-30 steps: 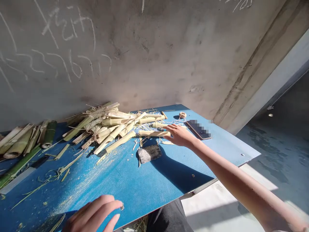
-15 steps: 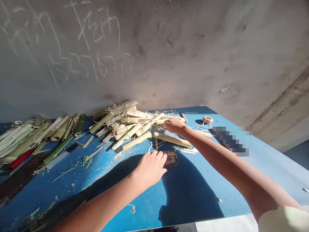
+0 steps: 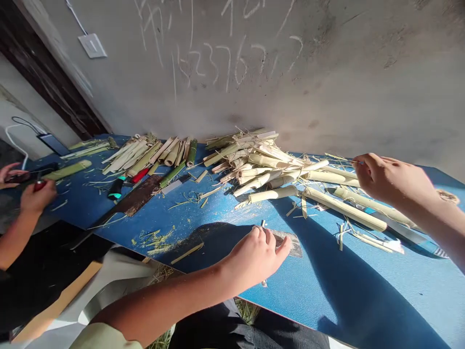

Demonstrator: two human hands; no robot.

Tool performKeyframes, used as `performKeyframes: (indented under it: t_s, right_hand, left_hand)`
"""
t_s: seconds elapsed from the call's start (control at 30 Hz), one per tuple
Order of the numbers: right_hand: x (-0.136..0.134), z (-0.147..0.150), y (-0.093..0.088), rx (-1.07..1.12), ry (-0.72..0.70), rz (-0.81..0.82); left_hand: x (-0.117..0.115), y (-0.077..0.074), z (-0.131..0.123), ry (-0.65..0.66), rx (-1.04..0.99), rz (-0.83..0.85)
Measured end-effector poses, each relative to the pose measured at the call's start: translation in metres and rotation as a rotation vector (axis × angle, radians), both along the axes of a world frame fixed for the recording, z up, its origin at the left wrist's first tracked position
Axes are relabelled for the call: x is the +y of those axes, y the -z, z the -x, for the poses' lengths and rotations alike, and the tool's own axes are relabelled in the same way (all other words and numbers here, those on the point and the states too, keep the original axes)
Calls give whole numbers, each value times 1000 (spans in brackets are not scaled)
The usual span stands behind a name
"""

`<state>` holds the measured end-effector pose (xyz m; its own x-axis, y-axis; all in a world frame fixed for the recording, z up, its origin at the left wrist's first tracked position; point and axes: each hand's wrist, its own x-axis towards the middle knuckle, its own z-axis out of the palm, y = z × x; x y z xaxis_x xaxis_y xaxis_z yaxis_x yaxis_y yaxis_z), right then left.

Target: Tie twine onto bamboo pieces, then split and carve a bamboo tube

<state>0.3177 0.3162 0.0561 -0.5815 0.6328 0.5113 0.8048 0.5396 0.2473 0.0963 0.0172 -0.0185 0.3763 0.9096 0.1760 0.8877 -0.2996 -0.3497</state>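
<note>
My left hand [image 3: 259,252] rests low over a small dark, grainy sheet like sandpaper [image 3: 296,245] on the blue table, its fingers loosely bent and apart. The sheet's right part sticks out past the fingers. My right hand [image 3: 394,182] is raised above the right end of the bamboo pile, its fingers curled together. Whether anything is pinched in them is hidden. Below it lie a split bamboo piece [image 3: 347,208] and a longer bamboo length [image 3: 374,206]. The heap of split bamboo [image 3: 259,160] spreads between my hands, at the back.
At left, another person's hand [image 3: 38,196] grips something red. A cleaver-like blade [image 3: 140,196], a green-and-black handle [image 3: 116,189] and more bamboo [image 3: 136,157] lie on the table. A grey-and-blue long object [image 3: 410,235] and a twine roll [image 3: 447,196] are at right. A wall [image 3: 327,111] stands behind.
The view has swung left, bringing the other person's hands into sight. My right hand has lifted off the bamboo pile and moved right. My left hand has shifted further over the dark sheet.
</note>
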Motion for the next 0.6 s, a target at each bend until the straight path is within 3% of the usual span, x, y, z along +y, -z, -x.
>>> performKeyframes:
  t_s: [0.17, 0.27, 0.3, 0.37, 0.43, 0.53, 0.6]
  right_hand:
    - [-35, 57, -7, -289, 156, 270]
    - [-29, 82, -21, -332, 335, 249]
    - [-28, 91, -26, -309, 334, 209]
    - [-37, 119, -33, -282, 172, 147]
    - [-63, 164, -33, -311, -138, 144]
    - [-125, 261, -22, -395, -528, 190]
    - [-166, 336, -11, -401, -902, 263]
  left_hand:
    - [-15, 3, 26, -74, -223, -43]
    - [-19, 6, 34, -100, -303, -52]
    - [-20, 8, 36, -103, -331, -51]
    - [-22, 12, 38, -92, -387, -33]
    - [-24, 18, 38, -50, -426, -24]
    - [-23, 28, 39, -4, -441, -89]
    - [-21, 32, 39, 23, -455, -128]
